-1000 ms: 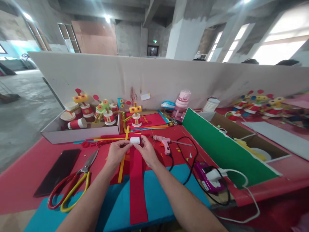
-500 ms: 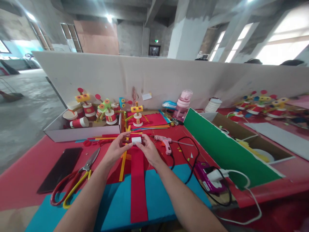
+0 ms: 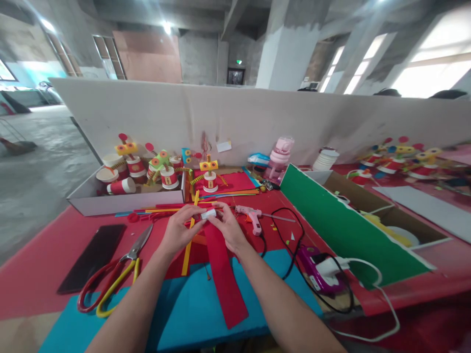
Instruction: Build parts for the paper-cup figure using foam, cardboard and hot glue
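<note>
A long red paper strip [image 3: 224,279] slants down toward me over the blue board [image 3: 176,304]. At its far end sits a small white piece [image 3: 208,214]; whether this is the strip's folded back or a separate part I cannot tell. My left hand [image 3: 183,228] pinches that end from the left, thumb in front and fingers behind. From the right, my right hand [image 3: 228,229] grips the same end, its thumb close to the white piece. Both sets of fingertips partly hide what they hold. A yellow strip [image 3: 187,255] lies beside my left hand.
Large scissors [image 3: 127,262] and a black phone [image 3: 91,257] lie left. A pink glue gun [image 3: 253,218], its cord and a purple power strip [image 3: 319,272] lie right. A white box [image 3: 128,203] with cup robots and a green box [image 3: 342,225] flank the work area.
The red strip has swung its near end to the right, and the white piece has tilted. Both hands have turned slightly while keeping hold.
</note>
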`<state>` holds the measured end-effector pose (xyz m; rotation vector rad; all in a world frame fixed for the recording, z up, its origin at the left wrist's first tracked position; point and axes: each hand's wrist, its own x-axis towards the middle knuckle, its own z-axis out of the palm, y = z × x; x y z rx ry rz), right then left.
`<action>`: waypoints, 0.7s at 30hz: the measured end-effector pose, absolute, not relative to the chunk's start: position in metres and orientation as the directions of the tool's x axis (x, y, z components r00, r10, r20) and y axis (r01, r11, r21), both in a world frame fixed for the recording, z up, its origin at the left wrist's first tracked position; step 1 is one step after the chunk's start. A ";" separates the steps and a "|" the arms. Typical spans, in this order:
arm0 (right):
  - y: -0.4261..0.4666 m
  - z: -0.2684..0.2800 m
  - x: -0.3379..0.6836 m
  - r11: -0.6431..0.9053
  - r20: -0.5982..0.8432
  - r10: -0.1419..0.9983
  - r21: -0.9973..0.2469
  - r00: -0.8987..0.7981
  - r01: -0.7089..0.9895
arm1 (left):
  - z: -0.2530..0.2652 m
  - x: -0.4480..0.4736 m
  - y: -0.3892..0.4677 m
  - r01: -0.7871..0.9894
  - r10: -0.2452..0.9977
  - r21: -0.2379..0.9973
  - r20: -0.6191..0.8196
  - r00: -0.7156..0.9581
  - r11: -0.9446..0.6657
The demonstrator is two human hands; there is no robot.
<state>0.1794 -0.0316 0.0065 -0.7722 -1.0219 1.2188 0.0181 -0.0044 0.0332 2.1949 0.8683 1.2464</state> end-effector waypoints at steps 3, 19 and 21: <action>-0.030 0.002 0.178 0.160 0.145 0.987 -0.906 0.069 -0.392 | 0.034 0.019 -0.005 0.299 0.716 0.655 0.582 0.385 -0.694; -0.038 0.001 0.176 0.001 0.126 0.899 -0.958 -0.419 -0.287 | 0.032 0.019 0.005 -0.426 0.990 0.900 0.130 0.049 -0.098; -0.040 -0.002 0.170 -0.027 0.107 0.911 -0.949 -0.399 -0.315 | 0.030 0.020 0.006 -0.414 0.992 0.906 0.118 0.037 -0.092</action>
